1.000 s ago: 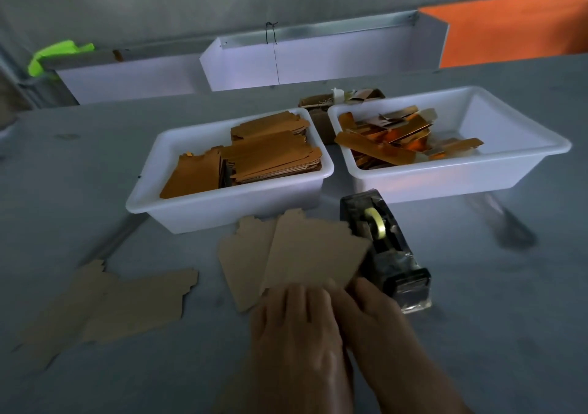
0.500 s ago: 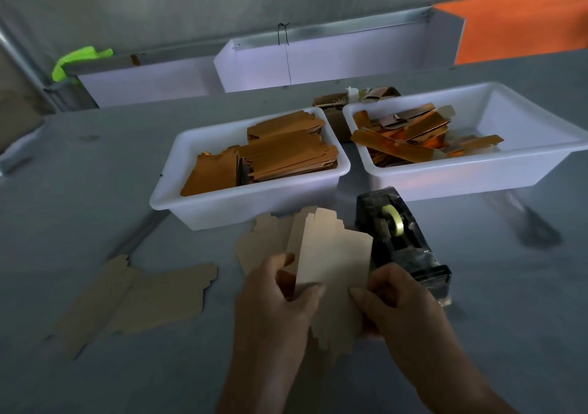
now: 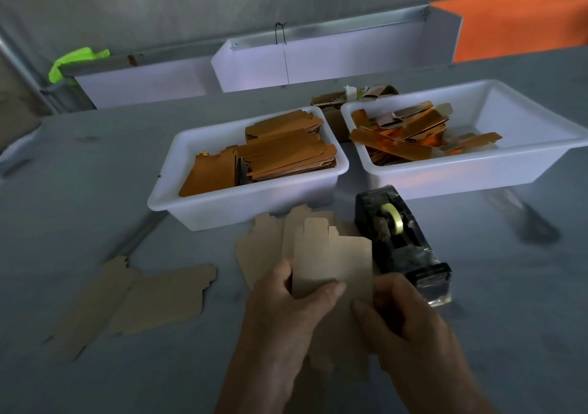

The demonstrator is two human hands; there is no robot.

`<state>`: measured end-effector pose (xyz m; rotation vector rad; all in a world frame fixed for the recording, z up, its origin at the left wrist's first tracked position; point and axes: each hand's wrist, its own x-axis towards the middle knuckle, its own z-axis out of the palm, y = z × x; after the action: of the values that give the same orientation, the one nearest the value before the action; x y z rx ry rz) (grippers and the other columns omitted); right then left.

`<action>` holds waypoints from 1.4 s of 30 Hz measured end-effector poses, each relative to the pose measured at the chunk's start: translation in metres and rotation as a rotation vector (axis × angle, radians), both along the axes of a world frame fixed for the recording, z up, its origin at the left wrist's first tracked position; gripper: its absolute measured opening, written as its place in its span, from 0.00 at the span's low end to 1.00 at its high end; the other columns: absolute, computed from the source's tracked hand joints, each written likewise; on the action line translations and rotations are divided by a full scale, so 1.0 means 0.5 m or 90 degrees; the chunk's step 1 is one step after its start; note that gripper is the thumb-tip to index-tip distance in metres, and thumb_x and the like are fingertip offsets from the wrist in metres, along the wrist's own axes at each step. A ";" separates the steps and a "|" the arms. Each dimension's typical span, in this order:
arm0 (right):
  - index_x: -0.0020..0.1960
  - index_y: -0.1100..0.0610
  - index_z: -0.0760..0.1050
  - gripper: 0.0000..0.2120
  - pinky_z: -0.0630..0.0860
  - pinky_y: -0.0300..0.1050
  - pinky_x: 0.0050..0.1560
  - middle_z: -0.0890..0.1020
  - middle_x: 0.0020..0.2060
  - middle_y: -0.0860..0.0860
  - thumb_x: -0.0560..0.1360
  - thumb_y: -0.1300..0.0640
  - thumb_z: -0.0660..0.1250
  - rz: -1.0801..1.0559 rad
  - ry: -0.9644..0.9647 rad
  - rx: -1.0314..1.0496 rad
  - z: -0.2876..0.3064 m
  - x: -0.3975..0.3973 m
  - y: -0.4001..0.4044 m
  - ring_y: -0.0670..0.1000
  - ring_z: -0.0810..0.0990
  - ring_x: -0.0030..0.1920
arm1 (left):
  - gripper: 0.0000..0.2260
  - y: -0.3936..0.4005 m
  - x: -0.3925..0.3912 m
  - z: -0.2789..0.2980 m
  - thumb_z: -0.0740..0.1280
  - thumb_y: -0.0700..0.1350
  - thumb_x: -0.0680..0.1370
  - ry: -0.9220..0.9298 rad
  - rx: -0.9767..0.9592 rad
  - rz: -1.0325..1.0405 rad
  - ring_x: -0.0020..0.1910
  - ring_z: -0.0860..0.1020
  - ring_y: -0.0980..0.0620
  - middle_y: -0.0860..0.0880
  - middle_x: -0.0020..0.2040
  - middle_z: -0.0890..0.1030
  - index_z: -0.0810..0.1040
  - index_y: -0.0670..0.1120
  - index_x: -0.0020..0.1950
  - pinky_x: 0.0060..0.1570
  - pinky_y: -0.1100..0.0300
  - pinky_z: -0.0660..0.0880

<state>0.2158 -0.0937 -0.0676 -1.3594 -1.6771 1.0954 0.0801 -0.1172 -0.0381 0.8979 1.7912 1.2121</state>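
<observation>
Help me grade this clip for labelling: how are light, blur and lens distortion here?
Head view: dim overall; the left hand and right hand holding the cardboard blank sit in shade, the right white bin catches most light; wide-angle lens tilts the far white trough; the dark smear right of the tape dispenser is blurred.

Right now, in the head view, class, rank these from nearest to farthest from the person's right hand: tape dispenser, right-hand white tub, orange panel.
1. Tape dispenser, just beyond the right hand.
2. Right-hand white tub, farther back, on the right.
3. Orange panel, at the back right.
</observation>
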 end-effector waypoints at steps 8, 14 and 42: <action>0.51 0.42 0.70 0.15 0.75 0.33 0.33 0.77 0.32 0.44 0.68 0.51 0.71 0.016 0.016 0.212 0.012 -0.008 -0.029 0.43 0.78 0.30 | 0.04 0.007 0.040 -0.008 0.73 0.41 0.70 -0.093 0.025 0.003 0.33 0.82 0.55 0.48 0.35 0.84 0.83 0.50 0.40 0.30 0.65 0.77; 0.56 0.51 0.78 0.16 0.72 0.25 0.34 0.79 0.40 0.42 0.72 0.48 0.61 0.035 -0.013 0.287 0.027 -0.010 -0.031 0.39 0.78 0.37 | 0.09 -0.002 0.041 -0.001 0.67 0.44 0.76 -0.227 0.021 -0.077 0.28 0.79 0.51 0.44 0.32 0.81 0.83 0.46 0.36 0.27 0.62 0.73; 0.43 0.53 0.84 0.08 0.79 0.40 0.34 0.85 0.37 0.56 0.73 0.59 0.66 0.023 0.380 -0.300 0.021 0.018 0.020 0.52 0.85 0.38 | 0.23 -0.026 0.109 -0.019 0.76 0.39 0.59 0.723 0.046 -0.124 0.33 0.79 0.47 0.46 0.37 0.77 0.84 0.44 0.54 0.28 0.62 0.75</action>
<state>0.2250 -0.0839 -0.0570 -1.1058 -1.0457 1.7844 0.1344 -0.1302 -0.0477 2.0058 2.3879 0.6308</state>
